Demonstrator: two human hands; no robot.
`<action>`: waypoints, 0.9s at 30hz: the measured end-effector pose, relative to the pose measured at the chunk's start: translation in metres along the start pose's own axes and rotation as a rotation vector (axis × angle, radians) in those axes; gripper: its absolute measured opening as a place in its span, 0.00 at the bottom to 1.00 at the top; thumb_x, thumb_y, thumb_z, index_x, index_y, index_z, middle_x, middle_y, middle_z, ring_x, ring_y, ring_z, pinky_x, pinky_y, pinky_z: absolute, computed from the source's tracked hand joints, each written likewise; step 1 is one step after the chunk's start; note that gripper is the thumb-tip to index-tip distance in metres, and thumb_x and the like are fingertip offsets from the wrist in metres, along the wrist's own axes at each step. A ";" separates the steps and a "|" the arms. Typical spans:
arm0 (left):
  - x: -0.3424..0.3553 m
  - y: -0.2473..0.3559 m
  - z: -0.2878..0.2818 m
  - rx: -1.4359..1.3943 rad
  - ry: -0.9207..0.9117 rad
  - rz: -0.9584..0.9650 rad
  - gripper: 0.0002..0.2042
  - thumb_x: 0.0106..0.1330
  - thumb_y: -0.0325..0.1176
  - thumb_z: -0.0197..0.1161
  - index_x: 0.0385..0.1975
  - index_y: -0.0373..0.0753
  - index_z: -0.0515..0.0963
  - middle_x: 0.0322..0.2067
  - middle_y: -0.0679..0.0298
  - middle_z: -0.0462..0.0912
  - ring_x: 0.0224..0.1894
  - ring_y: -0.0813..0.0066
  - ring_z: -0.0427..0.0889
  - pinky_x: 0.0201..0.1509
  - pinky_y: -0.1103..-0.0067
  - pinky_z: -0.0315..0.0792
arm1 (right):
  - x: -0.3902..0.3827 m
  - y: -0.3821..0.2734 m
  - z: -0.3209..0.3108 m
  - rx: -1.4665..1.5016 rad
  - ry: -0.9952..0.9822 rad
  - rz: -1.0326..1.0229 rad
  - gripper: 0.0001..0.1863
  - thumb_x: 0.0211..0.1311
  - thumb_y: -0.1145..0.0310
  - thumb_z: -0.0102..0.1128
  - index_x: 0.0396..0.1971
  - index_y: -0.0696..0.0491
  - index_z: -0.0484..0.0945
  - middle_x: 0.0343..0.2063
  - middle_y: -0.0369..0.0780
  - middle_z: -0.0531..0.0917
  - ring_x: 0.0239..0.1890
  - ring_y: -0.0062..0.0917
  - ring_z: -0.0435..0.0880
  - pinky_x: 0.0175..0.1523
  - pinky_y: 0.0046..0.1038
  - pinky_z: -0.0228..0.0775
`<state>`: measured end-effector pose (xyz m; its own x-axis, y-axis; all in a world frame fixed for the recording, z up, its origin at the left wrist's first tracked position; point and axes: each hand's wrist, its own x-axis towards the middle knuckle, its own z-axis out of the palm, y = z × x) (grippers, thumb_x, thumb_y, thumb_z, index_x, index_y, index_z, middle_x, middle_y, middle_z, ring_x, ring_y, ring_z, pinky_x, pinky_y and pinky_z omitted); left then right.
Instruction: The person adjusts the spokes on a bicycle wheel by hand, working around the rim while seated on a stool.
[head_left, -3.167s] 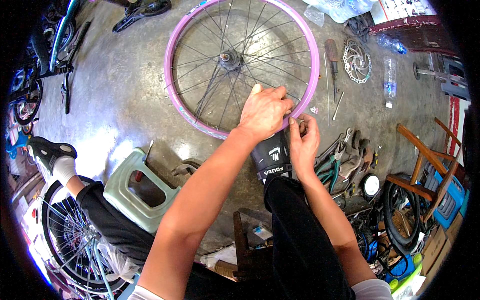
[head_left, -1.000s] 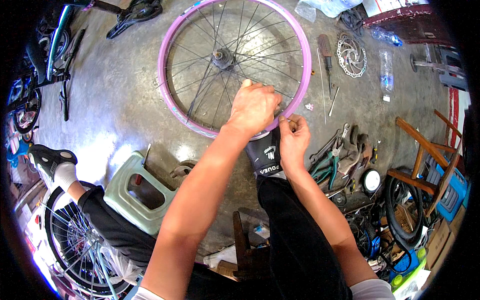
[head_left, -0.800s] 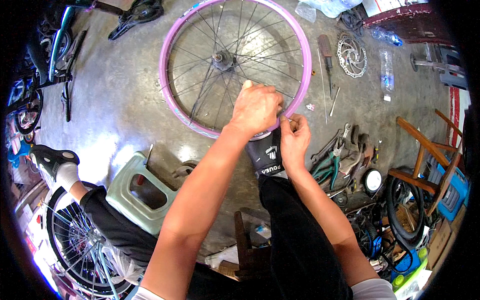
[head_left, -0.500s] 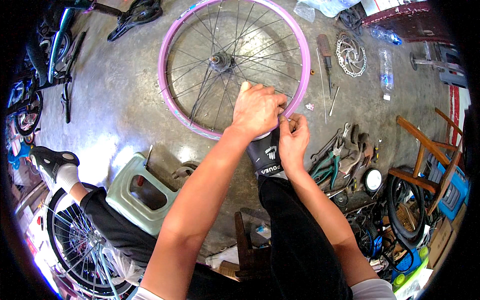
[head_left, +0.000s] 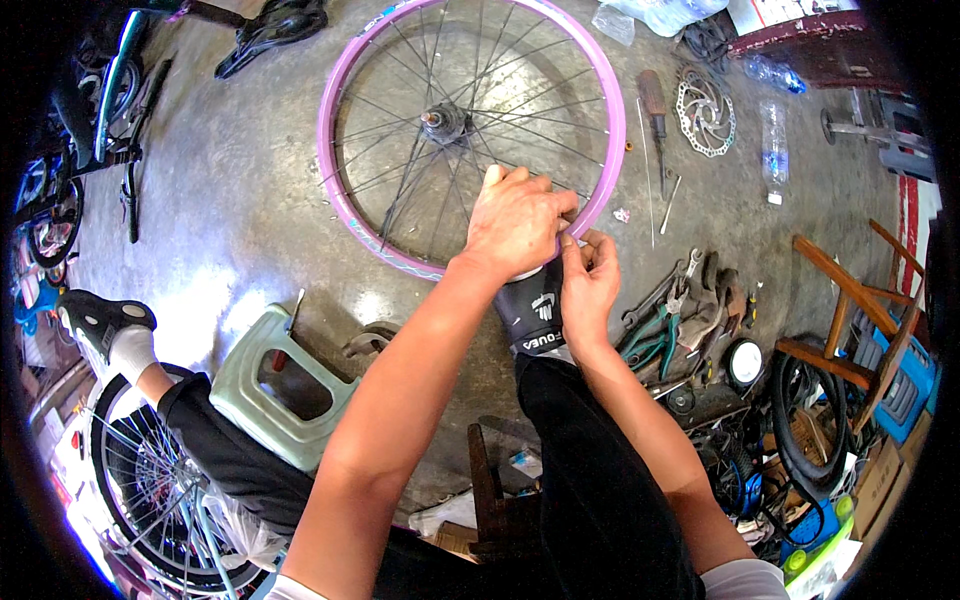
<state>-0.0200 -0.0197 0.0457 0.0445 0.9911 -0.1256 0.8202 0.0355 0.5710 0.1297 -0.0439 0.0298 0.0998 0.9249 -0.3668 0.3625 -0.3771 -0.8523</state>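
A bare bicycle wheel [head_left: 328, 160] with a purple rim, black spokes and a central hub lies over the concrete floor, without a tyre. My left hand [head_left: 518, 222] reaches over its near right part, fingers curled down around the rim and the spokes there. Just to the right, my right hand [head_left: 590, 285] pinches at the rim's outer edge with thumb and forefinger. Whatever small thing may be between those fingertips is hidden. The near edge of the rim sits by my black shoe [head_left: 530, 312], partly covered by my left wrist.
Right of the wheel lie a screwdriver [head_left: 653, 108], a loose spoke [head_left: 646, 175], a brake disc [head_left: 705, 115] and a plastic bottle [head_left: 774, 150]. Pliers [head_left: 655, 340] and wrenches are heaped nearer. A pale green stool [head_left: 245, 385] stands left; a wooden stool [head_left: 840, 290] lies right.
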 end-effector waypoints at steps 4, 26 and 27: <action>0.000 0.000 0.001 0.028 0.010 0.001 0.07 0.61 0.38 0.69 0.38 0.52 0.87 0.34 0.67 0.84 0.45 0.63 0.80 0.54 0.63 0.64 | 0.001 0.001 0.000 0.008 -0.008 0.016 0.10 0.69 0.69 0.68 0.42 0.59 0.80 0.19 0.30 0.71 0.23 0.15 0.66 0.28 0.26 0.60; 0.000 -0.001 0.001 0.037 0.000 0.017 0.07 0.62 0.39 0.68 0.38 0.52 0.87 0.33 0.66 0.84 0.45 0.64 0.80 0.55 0.64 0.63 | 0.006 0.017 -0.016 0.097 -0.093 -0.038 0.12 0.78 0.68 0.57 0.50 0.60 0.80 0.32 0.30 0.79 0.33 0.11 0.71 0.38 0.19 0.64; 0.000 -0.001 0.001 0.037 0.005 0.025 0.07 0.62 0.39 0.68 0.38 0.52 0.87 0.34 0.66 0.84 0.45 0.64 0.80 0.56 0.64 0.63 | 0.007 0.020 -0.016 0.078 -0.077 -0.110 0.12 0.77 0.69 0.58 0.50 0.60 0.81 0.31 0.32 0.81 0.33 0.12 0.73 0.38 0.20 0.66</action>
<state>-0.0205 -0.0200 0.0440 0.0623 0.9922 -0.1079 0.8393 0.0065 0.5437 0.1520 -0.0439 0.0160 -0.0089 0.9556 -0.2946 0.2941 -0.2791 -0.9141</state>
